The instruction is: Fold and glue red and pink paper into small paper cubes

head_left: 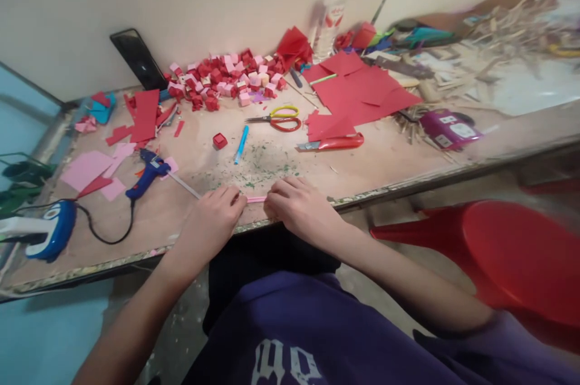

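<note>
A narrow pink paper strip (256, 199) runs between my two hands at the table's front edge. My left hand (216, 208) is closed on its left end, with the fingertips curled down out of sight. On the other end, my right hand (296, 202) has its fingers bent over the strip. Just beyond lie a blue pen-like stick (241, 144) and a small red paper box (220, 141). Scissors with yellow and red handles (278, 118) rest behind them, and a red utility knife (335, 142) lies to the right. Left of my left hand is a blue glue gun (148, 173) with a glue stick in it.
Many small red and pink paper boxes (226, 78) are heaped by the wall. A phone (138, 58) leans there. Red paper sheets (362, 92), a bottle (329, 19), a purple tape-measure-like object (448, 129) and wood sticks (512, 28) spread rightward. A red stool (521, 258) stands at right.
</note>
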The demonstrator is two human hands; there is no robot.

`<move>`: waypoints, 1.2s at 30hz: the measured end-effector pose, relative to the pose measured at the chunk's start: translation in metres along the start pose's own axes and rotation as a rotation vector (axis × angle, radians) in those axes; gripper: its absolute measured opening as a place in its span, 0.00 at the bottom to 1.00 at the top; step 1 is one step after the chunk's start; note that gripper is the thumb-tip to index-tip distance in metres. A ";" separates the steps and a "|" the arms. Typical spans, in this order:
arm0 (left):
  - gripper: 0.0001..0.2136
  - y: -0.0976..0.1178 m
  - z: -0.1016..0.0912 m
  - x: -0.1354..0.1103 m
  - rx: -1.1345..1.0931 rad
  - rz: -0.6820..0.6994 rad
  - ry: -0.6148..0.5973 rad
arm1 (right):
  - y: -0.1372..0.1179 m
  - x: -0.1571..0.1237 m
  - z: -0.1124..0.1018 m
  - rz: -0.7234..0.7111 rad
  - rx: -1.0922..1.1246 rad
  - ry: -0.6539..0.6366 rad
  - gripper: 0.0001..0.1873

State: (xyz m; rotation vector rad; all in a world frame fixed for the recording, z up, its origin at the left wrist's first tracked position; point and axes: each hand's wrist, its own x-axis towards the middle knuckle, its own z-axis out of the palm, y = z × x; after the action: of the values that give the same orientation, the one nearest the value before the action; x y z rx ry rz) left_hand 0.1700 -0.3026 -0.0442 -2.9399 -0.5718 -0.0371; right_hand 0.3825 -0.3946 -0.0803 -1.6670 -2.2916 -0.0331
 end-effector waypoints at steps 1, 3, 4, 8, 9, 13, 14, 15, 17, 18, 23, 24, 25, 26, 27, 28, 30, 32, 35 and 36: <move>0.08 -0.002 -0.002 0.002 0.004 0.030 -0.014 | 0.002 0.003 0.001 -0.024 -0.004 -0.006 0.07; 0.09 -0.005 -0.001 0.004 0.042 0.124 -0.018 | 0.007 0.007 0.003 -0.072 -0.033 -0.036 0.05; 0.09 -0.007 0.002 0.005 0.073 0.169 -0.001 | 0.009 0.009 0.003 -0.092 -0.049 -0.057 0.05; 0.09 -0.015 0.021 0.009 0.150 0.223 0.133 | 0.014 0.022 -0.002 -0.164 -0.019 -0.127 0.04; 0.09 -0.018 0.024 0.011 0.138 0.204 0.164 | 0.015 0.028 -0.005 -0.174 -0.005 -0.136 0.04; 0.12 -0.040 0.020 0.021 -0.054 0.120 0.147 | 0.022 0.057 -0.018 -0.139 0.062 -0.156 0.04; 0.13 -0.047 0.016 0.024 -0.133 0.082 0.132 | 0.024 0.065 -0.020 -0.120 0.088 -0.150 0.06; 0.13 -0.054 0.012 0.027 -0.212 0.008 0.124 | 0.027 0.073 -0.022 -0.102 0.115 -0.133 0.08; 0.12 -0.067 0.007 0.032 -0.370 -0.162 0.145 | 0.033 0.088 -0.022 -0.071 0.191 -0.094 0.09; 0.11 -0.071 0.007 0.034 -0.448 -0.233 0.164 | 0.036 0.093 -0.019 -0.052 0.238 -0.075 0.08; 0.09 -0.080 0.019 0.041 -0.751 -0.390 0.191 | 0.048 0.100 0.004 0.022 0.466 -0.056 0.07; 0.09 -0.081 0.023 0.042 -0.797 -0.404 0.182 | 0.049 0.099 0.009 0.021 0.488 -0.056 0.07; 0.08 -0.081 0.027 0.042 -0.841 -0.413 0.173 | 0.050 0.097 0.013 0.021 0.502 -0.055 0.07; 0.08 -0.081 0.030 0.042 -0.880 -0.420 0.170 | 0.050 0.097 0.016 0.022 0.514 -0.042 0.06; 0.07 -0.081 0.032 0.042 -0.911 -0.428 0.173 | 0.050 0.096 0.018 0.027 0.525 -0.023 0.07; 0.07 -0.081 0.033 0.042 -0.931 -0.437 0.179 | 0.050 0.096 0.020 0.036 0.533 -0.003 0.07; 0.07 -0.081 0.031 0.042 -0.944 -0.458 0.180 | 0.048 0.096 0.021 0.051 0.549 0.027 0.07; 0.07 -0.080 0.026 0.043 -0.938 -0.483 0.171 | 0.047 0.097 0.021 0.072 0.581 0.047 0.07; 0.05 -0.077 0.017 0.044 -0.913 -0.510 0.160 | 0.047 0.098 0.021 0.085 0.657 0.072 0.08; 0.05 -0.077 0.014 0.044 -0.903 -0.518 0.162 | 0.047 0.098 0.022 0.083 0.679 0.075 0.08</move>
State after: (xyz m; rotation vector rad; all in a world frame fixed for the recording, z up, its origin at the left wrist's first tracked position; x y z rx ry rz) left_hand 0.1823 -0.2138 -0.0455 -3.4062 -1.6247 -0.7651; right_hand 0.3943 -0.2846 -0.0831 -1.3563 -1.8667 0.6162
